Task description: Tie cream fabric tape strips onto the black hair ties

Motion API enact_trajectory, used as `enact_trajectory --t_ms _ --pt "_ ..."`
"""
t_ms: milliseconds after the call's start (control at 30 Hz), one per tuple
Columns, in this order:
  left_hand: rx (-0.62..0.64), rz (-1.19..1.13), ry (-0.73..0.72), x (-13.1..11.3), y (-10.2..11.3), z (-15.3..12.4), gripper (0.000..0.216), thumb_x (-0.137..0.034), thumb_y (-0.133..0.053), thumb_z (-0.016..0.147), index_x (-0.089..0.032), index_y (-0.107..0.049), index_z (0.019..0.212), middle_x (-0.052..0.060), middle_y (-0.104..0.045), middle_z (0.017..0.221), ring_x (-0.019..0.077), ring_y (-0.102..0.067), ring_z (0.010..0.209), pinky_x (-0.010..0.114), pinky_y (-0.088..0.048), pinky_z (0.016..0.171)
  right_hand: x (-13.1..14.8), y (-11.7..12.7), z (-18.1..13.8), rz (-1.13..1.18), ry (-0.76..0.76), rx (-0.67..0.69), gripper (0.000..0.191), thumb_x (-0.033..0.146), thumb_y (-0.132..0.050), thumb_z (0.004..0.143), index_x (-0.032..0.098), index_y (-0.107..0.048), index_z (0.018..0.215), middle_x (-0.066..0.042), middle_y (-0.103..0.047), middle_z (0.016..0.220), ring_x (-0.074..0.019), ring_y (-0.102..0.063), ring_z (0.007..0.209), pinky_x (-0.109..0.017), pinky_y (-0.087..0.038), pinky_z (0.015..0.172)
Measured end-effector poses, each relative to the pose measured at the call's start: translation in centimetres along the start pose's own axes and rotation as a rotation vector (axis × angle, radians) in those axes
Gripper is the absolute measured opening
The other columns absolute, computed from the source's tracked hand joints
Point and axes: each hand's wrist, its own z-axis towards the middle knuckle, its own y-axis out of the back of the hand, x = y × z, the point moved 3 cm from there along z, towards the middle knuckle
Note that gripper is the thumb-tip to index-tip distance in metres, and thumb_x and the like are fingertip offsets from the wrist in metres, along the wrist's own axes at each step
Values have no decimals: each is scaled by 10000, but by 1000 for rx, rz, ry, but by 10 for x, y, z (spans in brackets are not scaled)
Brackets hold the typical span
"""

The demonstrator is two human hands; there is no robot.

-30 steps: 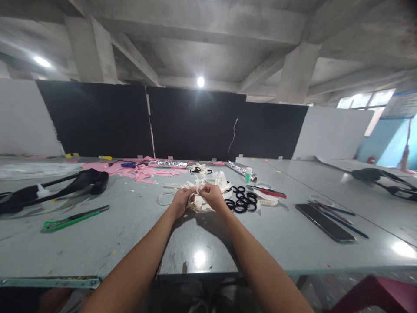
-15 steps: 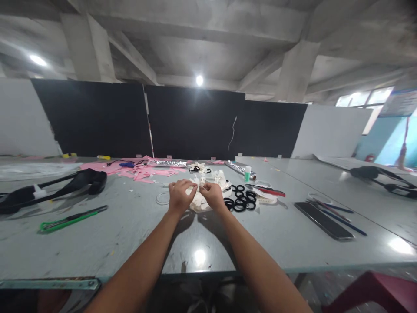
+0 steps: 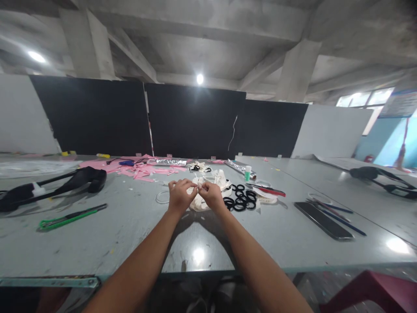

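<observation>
My left hand (image 3: 180, 195) and my right hand (image 3: 211, 194) meet over the middle of the grey table (image 3: 130, 234). Both are closed in a pinch on a small white strip (image 3: 197, 188) held between their fingertips. Under and behind the hands lies a heap of cream-white strips (image 3: 208, 191). A cluster of black rings (image 3: 240, 200) lies just right of my right hand. A thin white ring (image 3: 162, 198) lies left of my left hand.
A phone (image 3: 323, 220) and pens (image 3: 339, 213) lie at the right. A green-handled tool (image 3: 70, 216) and a black device (image 3: 52, 187) lie at the left. Pink scraps (image 3: 137, 170), foil rolls (image 3: 239, 168), a small green bottle (image 3: 248, 174) and red-handled scissors (image 3: 269, 190) lie further back.
My left hand has lifted from the heap and drawn in to my right hand, so the two now pinch the white strip together a little higher above the table.
</observation>
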Motion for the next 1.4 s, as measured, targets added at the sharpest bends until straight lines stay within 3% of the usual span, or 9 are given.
enact_trajectory --t_ms 300,700,1133,1400 --pt "-19 -38 33 0 0 1 112 -275 -573 776 -225 -672 765 32 -682 863 211 -570 863 398 -201 903 1 0 -1 43 2 -3 246 347 -522 721 179 -464 551 53 -351 494 -95 -295 508 -239 -214 498" --pt "-62 -191 185 2 0 4 124 -289 -561 780 -205 -645 746 13 -676 847 167 -567 689 350 -286 847 -8 -6 5 199 -38 -32 273 402 -534 710 173 -498 567 32 -391 512 -104 -333 524 -222 -258 478" --pt "-274 -460 359 23 1 5 165 -319 -548 773 -188 -647 789 29 -652 820 160 -549 678 269 -391 721 -13 -4 7 314 -69 -67 351 484 -541 724 155 -532 600 16 -447 528 -104 -368 526 -217 -288 473" --pt "-262 -618 447 32 -5 5 203 -352 -548 753 -181 -639 814 28 -624 742 162 -529 652 246 -393 625 -13 0 7 492 -245 -61 412 531 -593 628 133 -619 731 -10 -543 587 -115 -431 511 -232 -347 473"
